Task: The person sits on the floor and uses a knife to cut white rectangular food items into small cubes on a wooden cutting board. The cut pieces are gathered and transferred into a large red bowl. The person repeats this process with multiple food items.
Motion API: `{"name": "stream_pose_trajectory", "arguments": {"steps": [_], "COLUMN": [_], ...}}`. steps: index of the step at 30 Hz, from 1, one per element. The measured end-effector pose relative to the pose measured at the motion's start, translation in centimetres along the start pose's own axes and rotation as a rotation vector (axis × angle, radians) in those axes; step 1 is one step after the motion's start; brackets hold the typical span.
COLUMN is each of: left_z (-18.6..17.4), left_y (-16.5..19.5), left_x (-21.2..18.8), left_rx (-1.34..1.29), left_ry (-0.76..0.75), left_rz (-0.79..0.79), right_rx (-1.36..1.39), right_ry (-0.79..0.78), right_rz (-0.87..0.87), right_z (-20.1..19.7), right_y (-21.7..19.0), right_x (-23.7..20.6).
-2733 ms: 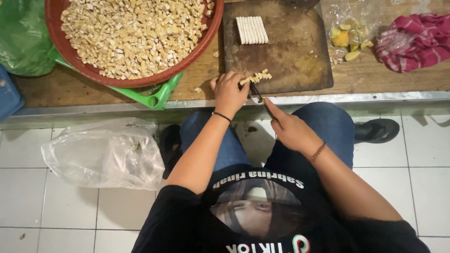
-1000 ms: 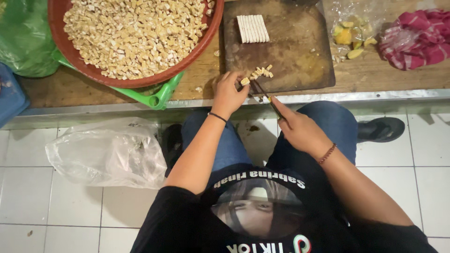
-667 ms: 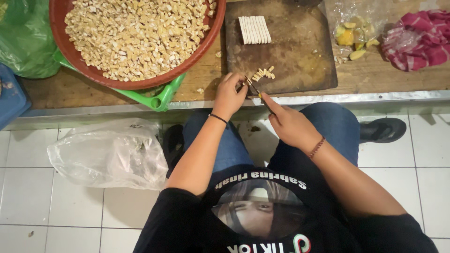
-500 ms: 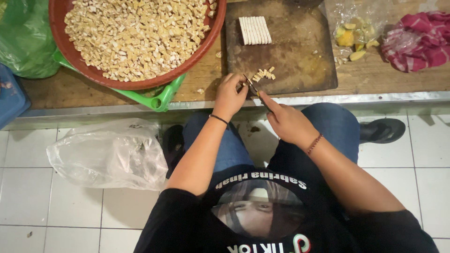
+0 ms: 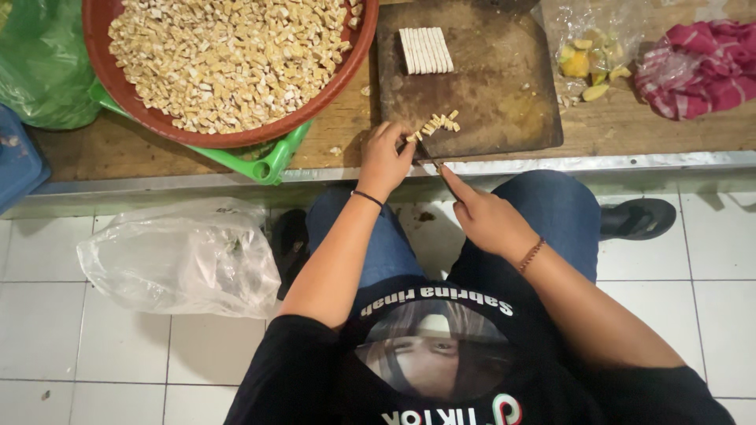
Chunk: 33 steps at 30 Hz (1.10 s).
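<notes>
— Wooden bench [image 5: 685, 134] over white tiles; where are the strips?
— On the dark cutting board [image 5: 504, 86], under the left hand [image 5: 384, 157], whose fingertips pinch the strips [image 5: 425, 132].
— And the right hand [image 5: 484, 216]?
— Closed on a knife [image 5: 431, 160], just beside the left.

White square floor tiles [image 5: 118, 346] with grey grout lines, evenly lit. Low wooden bench [image 5: 654, 134], worn and stained, edged along the front with a metal strip [image 5: 630, 162]. On the floor at left, a crumpled clear plastic bag [image 5: 181, 256]. Blue container [image 5: 16, 161] at the far left edge, green plastic bag [image 5: 43, 67] above it. Dark sandal [image 5: 638, 218] on the tiles at right.
</notes>
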State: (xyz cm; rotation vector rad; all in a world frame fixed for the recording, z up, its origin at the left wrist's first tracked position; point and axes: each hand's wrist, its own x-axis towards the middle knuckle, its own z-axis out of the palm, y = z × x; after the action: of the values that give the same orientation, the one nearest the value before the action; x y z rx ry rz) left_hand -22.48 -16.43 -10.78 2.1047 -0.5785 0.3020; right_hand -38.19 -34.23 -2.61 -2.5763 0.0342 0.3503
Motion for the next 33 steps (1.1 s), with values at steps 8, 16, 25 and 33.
{"name": "stream_pose_trajectory", "arguments": {"steps": [8, 16, 25, 33], "left_z": [-0.3, -0.3, -1.0, -1.1], "left_y": [0.3, 0.0, 0.5, 0.8], "left_x": [-0.1, -0.1, -0.2, -0.2], "left_rx": [-0.116, -0.092, -0.093, -0.065], "left_ry": [0.018, 0.014, 0.017, 0.023], "left_rz": [-0.032, -0.028, 0.021, 0.038], "right_rx": [0.079, 0.062, 0.021, 0.057], "right_ry": [0.061, 0.142, 0.107, 0.141], "right_rz": [-0.027, -0.183, -0.172, -0.216], "right_z": [-1.1, -1.0, -0.5, -0.7], "right_y": [0.4, -0.6, -0.6, -0.7], "right_x": [-1.0, 1.3, 3.0, 2.7]}}
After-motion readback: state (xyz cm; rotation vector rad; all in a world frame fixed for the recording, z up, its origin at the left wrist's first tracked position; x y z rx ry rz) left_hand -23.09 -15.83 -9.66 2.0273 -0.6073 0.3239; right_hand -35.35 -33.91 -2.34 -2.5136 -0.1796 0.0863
